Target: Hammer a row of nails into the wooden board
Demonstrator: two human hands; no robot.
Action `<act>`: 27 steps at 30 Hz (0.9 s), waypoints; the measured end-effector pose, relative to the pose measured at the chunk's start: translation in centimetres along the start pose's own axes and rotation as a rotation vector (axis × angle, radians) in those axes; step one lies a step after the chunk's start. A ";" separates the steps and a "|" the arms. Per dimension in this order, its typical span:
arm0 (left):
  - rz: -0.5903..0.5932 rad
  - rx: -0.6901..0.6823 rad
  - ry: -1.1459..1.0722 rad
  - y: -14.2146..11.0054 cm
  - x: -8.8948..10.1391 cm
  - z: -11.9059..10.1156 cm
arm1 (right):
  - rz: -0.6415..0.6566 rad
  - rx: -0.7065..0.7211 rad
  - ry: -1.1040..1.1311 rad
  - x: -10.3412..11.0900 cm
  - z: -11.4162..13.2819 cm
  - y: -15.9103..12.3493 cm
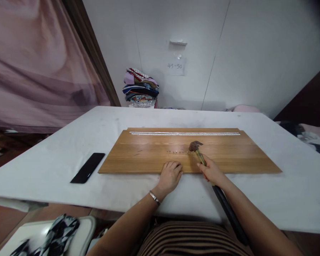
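Note:
My right hand is wrapped round the upper handle of a claw hammer, close under its rusty head. The head is just over the wooden board, at the right end of a row of several small nails; whether it touches one I cannot tell. The black lower handle slants back under my right forearm. My left hand rests on the board's front edge, fingers lying on the wood and holding nothing visible. A few thin loose nails lie further left on the board.
Two white measuring strips run along the board's far side. A black phone lies left of it on the white-covered table. Folded clothes are stacked by the wall. A white stool with patterned cloth stands at lower left.

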State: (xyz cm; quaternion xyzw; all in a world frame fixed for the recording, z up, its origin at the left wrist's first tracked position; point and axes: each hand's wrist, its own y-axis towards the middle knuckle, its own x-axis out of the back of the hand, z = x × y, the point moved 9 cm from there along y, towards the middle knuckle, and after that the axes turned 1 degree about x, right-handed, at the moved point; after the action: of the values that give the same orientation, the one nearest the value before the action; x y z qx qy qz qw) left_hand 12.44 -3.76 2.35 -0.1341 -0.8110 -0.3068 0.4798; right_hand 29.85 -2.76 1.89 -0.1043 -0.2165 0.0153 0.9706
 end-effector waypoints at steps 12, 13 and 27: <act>0.015 0.026 -0.017 -0.4 -0.5 0.4 | -0.014 0.013 0.034 0.4 0.3 0.4; 0.013 0.025 -0.016 -0.4 -0.5 0.4 | -0.008 0.016 0.033 0.3 0.3 0.5; -0.005 0.021 -0.013 -0.4 -0.3 0.3 | 0.024 -0.002 0.043 0.0 0.4 0.3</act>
State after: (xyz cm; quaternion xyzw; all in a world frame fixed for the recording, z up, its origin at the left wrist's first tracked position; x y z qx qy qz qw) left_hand 12.19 -3.84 1.90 -0.1292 -0.8177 -0.2986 0.4749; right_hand 29.69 -2.37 2.17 -0.1084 -0.1941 0.0246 0.9747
